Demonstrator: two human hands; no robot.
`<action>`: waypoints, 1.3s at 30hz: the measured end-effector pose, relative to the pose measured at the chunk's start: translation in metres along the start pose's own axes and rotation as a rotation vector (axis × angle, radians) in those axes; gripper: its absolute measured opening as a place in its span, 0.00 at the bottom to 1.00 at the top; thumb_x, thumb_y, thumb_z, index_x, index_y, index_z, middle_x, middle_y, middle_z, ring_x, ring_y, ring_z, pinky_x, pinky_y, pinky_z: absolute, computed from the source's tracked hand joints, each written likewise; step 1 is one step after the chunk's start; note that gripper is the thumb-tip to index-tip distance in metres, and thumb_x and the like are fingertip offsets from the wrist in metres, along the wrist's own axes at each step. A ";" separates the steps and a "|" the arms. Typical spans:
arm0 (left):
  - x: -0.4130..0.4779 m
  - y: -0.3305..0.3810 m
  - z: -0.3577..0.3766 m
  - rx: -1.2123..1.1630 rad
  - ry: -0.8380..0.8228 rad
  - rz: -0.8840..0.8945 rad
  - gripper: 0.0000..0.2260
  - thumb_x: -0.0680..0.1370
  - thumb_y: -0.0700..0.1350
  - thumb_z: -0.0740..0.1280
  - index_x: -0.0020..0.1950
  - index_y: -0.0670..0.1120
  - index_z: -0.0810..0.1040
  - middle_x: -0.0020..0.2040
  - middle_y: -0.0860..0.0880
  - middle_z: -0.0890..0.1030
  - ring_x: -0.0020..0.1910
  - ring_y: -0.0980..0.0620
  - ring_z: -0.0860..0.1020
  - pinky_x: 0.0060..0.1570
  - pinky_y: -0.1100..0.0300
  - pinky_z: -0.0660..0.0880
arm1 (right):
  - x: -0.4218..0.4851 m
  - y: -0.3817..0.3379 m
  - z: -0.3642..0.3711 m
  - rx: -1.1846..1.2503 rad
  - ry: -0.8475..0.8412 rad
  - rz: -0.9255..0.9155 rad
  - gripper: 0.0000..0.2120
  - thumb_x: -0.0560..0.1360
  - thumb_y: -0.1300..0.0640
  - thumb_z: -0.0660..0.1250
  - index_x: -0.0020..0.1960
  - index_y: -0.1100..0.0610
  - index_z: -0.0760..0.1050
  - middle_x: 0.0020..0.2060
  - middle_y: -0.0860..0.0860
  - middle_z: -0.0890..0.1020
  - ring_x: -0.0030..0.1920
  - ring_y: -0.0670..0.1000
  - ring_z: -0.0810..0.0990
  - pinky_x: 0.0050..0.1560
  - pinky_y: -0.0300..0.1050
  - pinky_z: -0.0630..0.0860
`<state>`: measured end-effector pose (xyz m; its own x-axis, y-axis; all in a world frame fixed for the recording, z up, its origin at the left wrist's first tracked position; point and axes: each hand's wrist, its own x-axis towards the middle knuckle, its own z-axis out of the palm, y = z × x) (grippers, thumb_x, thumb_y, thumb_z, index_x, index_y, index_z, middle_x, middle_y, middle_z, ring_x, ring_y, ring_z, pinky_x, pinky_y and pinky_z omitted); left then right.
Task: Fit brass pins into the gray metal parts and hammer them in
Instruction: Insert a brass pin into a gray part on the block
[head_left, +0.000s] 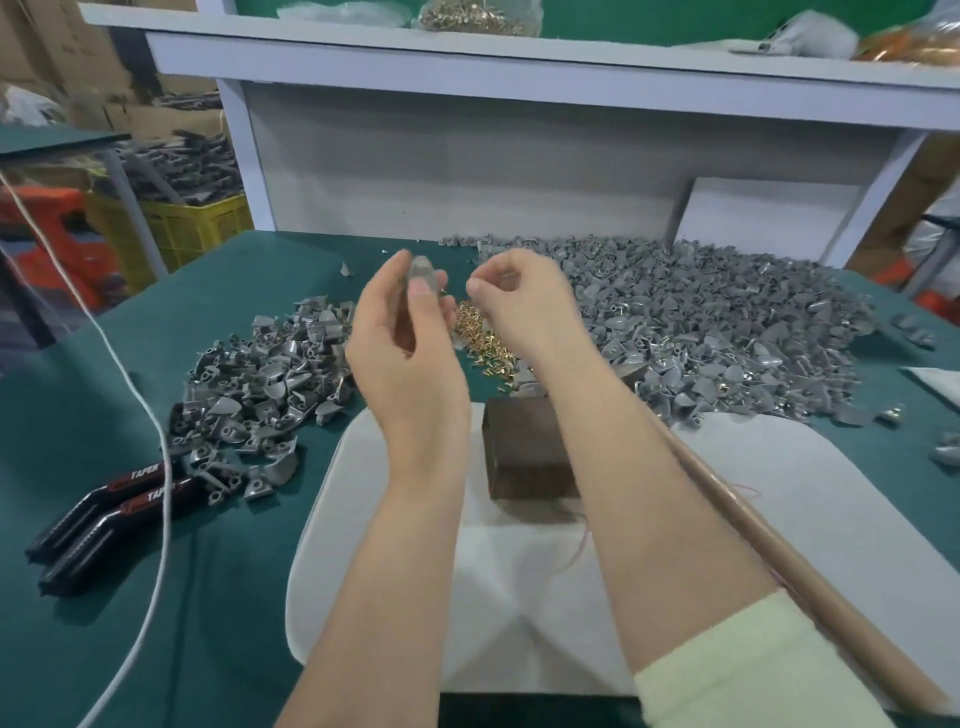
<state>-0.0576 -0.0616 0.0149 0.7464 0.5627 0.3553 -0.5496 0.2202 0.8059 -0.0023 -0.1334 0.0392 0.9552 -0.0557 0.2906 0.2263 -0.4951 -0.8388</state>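
Head: left hand pinches blurred gray part, rounded, upright.

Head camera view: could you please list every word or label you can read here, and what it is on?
"TAPER": white print on the upper black tool at left.
"TAPE", cut off by the white cord: lower black tool.
Red marks before both words: too blurred to read.

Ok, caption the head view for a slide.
Left hand holds up a gray part; right hand, pinched, close beside it, above the scattered brass pins.
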 end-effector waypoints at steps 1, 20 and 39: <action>-0.003 -0.004 0.001 0.069 -0.073 -0.029 0.04 0.80 0.40 0.63 0.53 0.48 0.74 0.49 0.45 0.82 0.48 0.52 0.81 0.50 0.61 0.78 | -0.002 0.005 -0.022 0.015 0.028 0.005 0.05 0.75 0.60 0.66 0.42 0.51 0.76 0.41 0.47 0.80 0.43 0.47 0.78 0.52 0.46 0.77; -0.038 -0.026 0.015 0.796 -0.563 -0.162 0.07 0.79 0.43 0.64 0.44 0.53 0.68 0.39 0.60 0.78 0.53 0.48 0.78 0.62 0.47 0.68 | -0.062 0.074 -0.070 -0.133 -0.009 -0.013 0.05 0.73 0.60 0.68 0.46 0.52 0.79 0.40 0.51 0.83 0.43 0.49 0.80 0.50 0.44 0.77; -0.031 -0.029 0.012 0.700 -0.705 -0.084 0.11 0.78 0.42 0.64 0.57 0.55 0.78 0.46 0.56 0.84 0.46 0.67 0.79 0.45 0.76 0.70 | -0.067 0.068 -0.068 -0.081 0.014 -0.149 0.11 0.74 0.67 0.65 0.46 0.51 0.77 0.41 0.49 0.82 0.43 0.50 0.80 0.49 0.39 0.76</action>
<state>-0.0604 -0.0951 -0.0142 0.9497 -0.0852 0.3015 -0.3092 -0.4099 0.8581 -0.0643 -0.2223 -0.0057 0.9094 0.0117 0.4157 0.3485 -0.5669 -0.7464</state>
